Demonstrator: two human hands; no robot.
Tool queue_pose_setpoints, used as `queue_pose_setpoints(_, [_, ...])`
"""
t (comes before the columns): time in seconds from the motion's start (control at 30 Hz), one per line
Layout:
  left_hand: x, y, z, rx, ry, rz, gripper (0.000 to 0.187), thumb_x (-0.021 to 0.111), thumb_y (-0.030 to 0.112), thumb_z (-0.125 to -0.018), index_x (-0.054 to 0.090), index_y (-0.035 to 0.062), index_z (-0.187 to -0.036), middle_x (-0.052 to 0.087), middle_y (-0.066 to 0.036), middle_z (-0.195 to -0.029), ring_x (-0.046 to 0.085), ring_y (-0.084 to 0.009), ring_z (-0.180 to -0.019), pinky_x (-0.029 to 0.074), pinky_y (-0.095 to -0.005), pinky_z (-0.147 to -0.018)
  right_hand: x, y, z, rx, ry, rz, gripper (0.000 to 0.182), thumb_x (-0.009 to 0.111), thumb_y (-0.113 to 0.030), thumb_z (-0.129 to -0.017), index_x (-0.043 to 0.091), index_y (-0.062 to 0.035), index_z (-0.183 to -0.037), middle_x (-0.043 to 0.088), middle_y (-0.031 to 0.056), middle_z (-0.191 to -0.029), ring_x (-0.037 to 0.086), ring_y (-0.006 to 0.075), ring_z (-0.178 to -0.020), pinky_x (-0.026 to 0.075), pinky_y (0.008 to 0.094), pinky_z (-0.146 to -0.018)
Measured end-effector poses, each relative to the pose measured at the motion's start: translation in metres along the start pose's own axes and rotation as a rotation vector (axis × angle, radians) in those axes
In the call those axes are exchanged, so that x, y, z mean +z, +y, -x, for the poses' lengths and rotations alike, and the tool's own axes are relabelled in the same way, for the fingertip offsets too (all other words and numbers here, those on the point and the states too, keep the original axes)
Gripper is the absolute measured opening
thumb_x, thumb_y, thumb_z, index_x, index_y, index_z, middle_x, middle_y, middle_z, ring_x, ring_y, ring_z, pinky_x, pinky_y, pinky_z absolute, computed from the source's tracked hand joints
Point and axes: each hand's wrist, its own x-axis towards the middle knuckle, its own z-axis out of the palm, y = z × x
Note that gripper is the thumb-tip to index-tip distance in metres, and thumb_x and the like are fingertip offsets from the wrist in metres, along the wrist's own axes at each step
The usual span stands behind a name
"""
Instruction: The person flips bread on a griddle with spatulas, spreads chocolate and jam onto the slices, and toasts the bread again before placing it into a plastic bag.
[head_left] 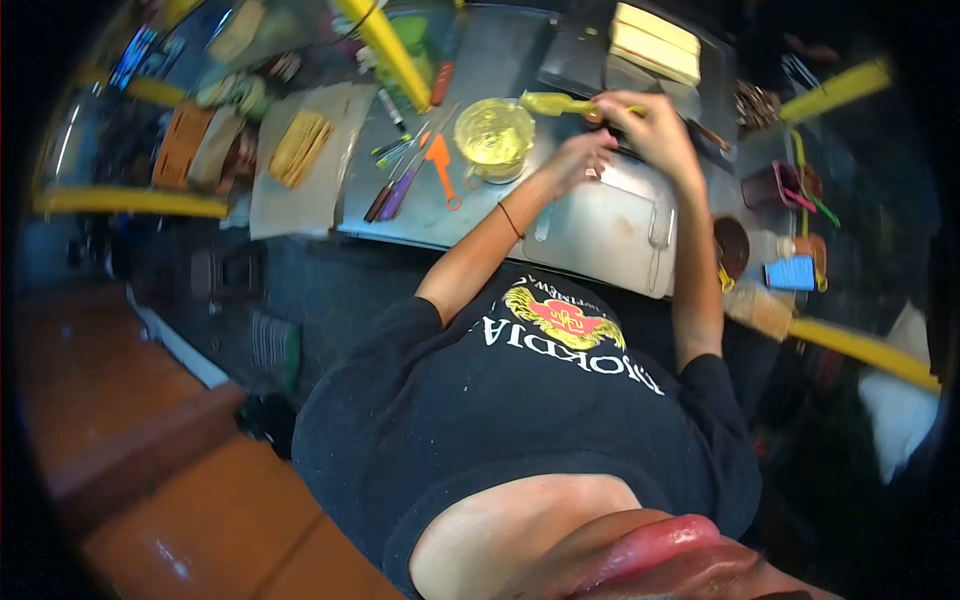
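Note:
My right hand [645,130] is closed around a yellow utensil [548,103] with a broad head; blur hides whether it is a brush or a spatula. Its head points left, beside the rim of a clear jug [495,140] of yellow liquid. Just below, my left hand [578,165] has its fingers partly spread, with nothing visible in them. A dark object [622,143] lies behind the hands, mostly covered. Nearest to both wrists is a pale metal plate or lid [600,235] with a slim wire-like tool [658,225] on its right side.
Left of the jug lie an orange tool [440,165], purple-handled tool [400,192], marker [390,108] and red handle [440,84]. Bread [300,148] rests on paper at left; a pale bread block [655,45] is at back. Yellow bars [385,55] frame the stall.

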Motion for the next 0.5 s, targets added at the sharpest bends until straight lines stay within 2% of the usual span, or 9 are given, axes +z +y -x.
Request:
queue_pose_setpoints(0.07, [-0.001,-0.005,0.045,-0.094,-0.109,-0.283,0.035,0.052,0.035,-0.096,0.057,0.0058,-0.116,0.064,-0.007,-0.096,0.059,-0.0128,-0.071,0.049,-0.0276,-0.070,0.049,0.006,-0.003,0.027,-0.083,0.015,0.037,0.064,-0.028,-0.090,0.064,0.0002,-0.115,0.070,0.0169,-0.092,0.066,0.0223,-0.082,0.050,0.0312,-0.080])
queue_pose_setpoints(0.1, [-0.009,0.000,0.069,-0.221,-0.279,-0.341,0.037,0.051,0.033,-0.098,0.055,0.0043,-0.122,0.064,-0.008,-0.101,0.062,-0.0145,-0.077,0.051,-0.0281,-0.072,0.064,0.001,-0.003,0.066,-0.113,-0.027,0.042,0.065,-0.029,-0.089,0.061,-0.0014,-0.121,0.069,0.0162,-0.088,0.065,0.0235,-0.079,0.050,0.0321,-0.078])
queue_pose_setpoints(0.13, [-0.013,0.011,0.102,-0.141,-0.417,-0.592,0.041,0.049,0.033,-0.100,0.052,0.0037,-0.127,0.064,-0.008,-0.104,0.064,-0.0160,-0.084,0.053,-0.0297,-0.075,0.064,-0.016,-0.002,0.172,-0.236,0.086,0.051,0.066,-0.031,-0.088,0.054,-0.0037,-0.130,0.063,0.0133,-0.078,0.061,0.0234,-0.071,0.049,0.0344,-0.073])
queue_pose_setpoints(0.17, [-0.034,0.022,0.124,-0.152,-0.528,-0.827,0.043,0.048,0.035,-0.100,0.053,0.0021,-0.127,0.065,-0.009,-0.107,0.065,-0.0173,-0.090,0.053,-0.0305,-0.078,0.069,-0.016,0.005,0.137,-0.145,0.014,0.054,0.068,-0.031,-0.087,0.052,-0.0040,-0.132,0.058,0.0105,-0.073,0.056,0.0213,-0.066,0.047,0.0366,-0.068])
queue_pose_setpoints(0.2, [-0.041,0.044,0.155,-0.252,-0.493,-0.643,0.042,0.048,0.034,-0.100,0.055,0.0011,-0.125,0.066,-0.009,-0.106,0.066,-0.0179,-0.090,0.053,-0.0317,-0.080,0.071,-0.010,0.013,0.095,-0.090,-0.042,0.053,0.066,-0.030,-0.088,0.052,-0.0043,-0.133,0.058,0.0086,-0.073,0.055,0.0185,-0.063,0.047,0.0347,-0.064])
queue_pose_setpoints(0.27, [-0.088,0.074,0.198,-0.219,-0.148,-0.468,0.036,0.047,0.032,-0.100,0.059,0.0037,-0.120,0.067,-0.008,-0.096,0.065,-0.0141,-0.082,0.053,-0.0253,-0.073,0.061,-0.003,0.033,0.151,-0.067,-0.238,0.049,0.064,-0.026,-0.091,0.052,-0.0048,-0.133,0.059,0.0051,-0.074,0.052,0.0125,-0.059,0.045,0.0296,-0.057])
queue_pose_setpoints(0.4, [-0.206,0.122,0.210,0.130,0.562,-0.595,0.033,0.047,0.031,-0.099,0.063,0.0053,-0.112,0.059,-0.001,-0.077,0.053,-0.0065,-0.062,0.044,-0.0208,-0.056,0.043,0.022,0.095,0.383,-0.200,-0.437,0.040,0.059,-0.021,-0.094,0.054,-0.0033,-0.131,0.059,0.0018,-0.075,0.050,0.0054,-0.056,0.042,0.0215,-0.049])
queue_pose_setpoints(0.47, [-0.254,0.154,0.184,0.223,0.778,-0.581,0.029,0.050,0.029,-0.098,0.064,0.0050,-0.107,0.058,0.001,-0.074,0.049,-0.0046,-0.059,0.040,-0.0199,-0.053,0.049,0.026,0.124,0.522,-0.285,-0.406,0.038,0.057,-0.021,-0.095,0.056,-0.0023,-0.128,0.059,0.0020,-0.073,0.051,0.0058,-0.055,0.042,0.0220,-0.048])
queue_pose_setpoints(0.5, [-0.296,0.168,0.158,0.316,0.788,-0.624,0.026,0.052,0.028,-0.096,0.066,0.0064,-0.102,0.061,-0.002,-0.074,0.054,-0.0088,-0.060,0.043,-0.0241,-0.054,0.056,0.024,0.135,0.576,-0.313,-0.375,0.036,0.057,-0.021,-0.096,0.056,-0.0020,-0.127,0.058,0.0019,-0.072,0.051,0.0060,-0.055,0.042,0.0223,-0.048])
